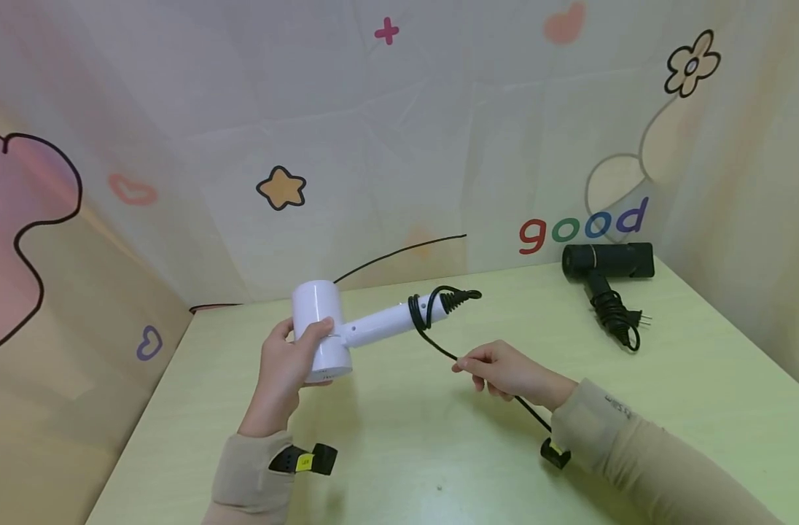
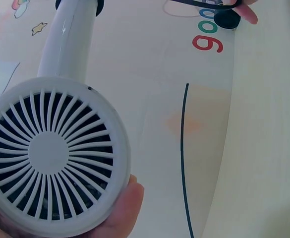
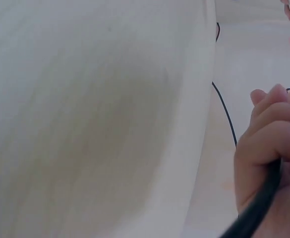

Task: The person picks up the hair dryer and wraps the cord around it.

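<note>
A white hair dryer is held above the table by my left hand, its thumb and fingers wrapped around the barrel. In the left wrist view the dryer's round slotted grille faces the camera. The handle points right, with black cord looped around its end. My right hand pinches the loose stretch of that cord between thumb and fingers. From there the cord runs back beneath the right wrist. In the right wrist view the cord passes through the curled fingers.
On the table's back right lies a black hair dryer, its cord bundled around the handle and its plug showing. A printed curtain hangs behind the table and along both sides.
</note>
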`<state>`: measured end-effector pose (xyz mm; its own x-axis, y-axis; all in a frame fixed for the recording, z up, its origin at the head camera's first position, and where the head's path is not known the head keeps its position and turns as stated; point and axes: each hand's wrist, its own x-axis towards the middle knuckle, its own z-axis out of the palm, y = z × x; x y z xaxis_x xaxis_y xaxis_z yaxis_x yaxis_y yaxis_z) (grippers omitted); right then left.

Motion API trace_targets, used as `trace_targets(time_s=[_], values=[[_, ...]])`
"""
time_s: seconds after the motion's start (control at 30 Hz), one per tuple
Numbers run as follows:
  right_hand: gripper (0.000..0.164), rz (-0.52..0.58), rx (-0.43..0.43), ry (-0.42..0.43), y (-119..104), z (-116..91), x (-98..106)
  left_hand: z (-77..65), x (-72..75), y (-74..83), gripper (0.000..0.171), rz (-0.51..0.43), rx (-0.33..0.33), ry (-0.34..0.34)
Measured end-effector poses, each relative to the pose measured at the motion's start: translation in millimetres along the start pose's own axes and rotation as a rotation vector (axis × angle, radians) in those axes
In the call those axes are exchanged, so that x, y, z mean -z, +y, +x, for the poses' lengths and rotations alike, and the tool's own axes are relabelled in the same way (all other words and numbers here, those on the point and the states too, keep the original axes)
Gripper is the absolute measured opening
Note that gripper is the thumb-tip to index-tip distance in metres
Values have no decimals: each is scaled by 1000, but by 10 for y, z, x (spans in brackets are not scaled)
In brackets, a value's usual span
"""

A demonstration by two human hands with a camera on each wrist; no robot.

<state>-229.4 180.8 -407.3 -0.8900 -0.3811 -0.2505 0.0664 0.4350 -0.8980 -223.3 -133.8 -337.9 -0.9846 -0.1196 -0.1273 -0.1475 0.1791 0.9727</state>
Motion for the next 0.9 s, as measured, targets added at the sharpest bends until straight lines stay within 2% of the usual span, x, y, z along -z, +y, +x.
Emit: trace_targets(time_s=[0.23, 0.37, 0.67, 0.9], values=[[44, -90, -45, 56, -56, 58, 106, -26, -8, -11, 65, 14, -19, -70], [48, -106, -59, 79, -85, 49, 162, -42, -14, -18, 58, 15, -30, -109], [21, -50, -6, 73, -177, -4, 273, -45, -10, -50, 55, 33, -45, -170], [37, -125, -12, 125, -262, 18, 338, -53, 7, -61, 56, 62, -61, -229]])
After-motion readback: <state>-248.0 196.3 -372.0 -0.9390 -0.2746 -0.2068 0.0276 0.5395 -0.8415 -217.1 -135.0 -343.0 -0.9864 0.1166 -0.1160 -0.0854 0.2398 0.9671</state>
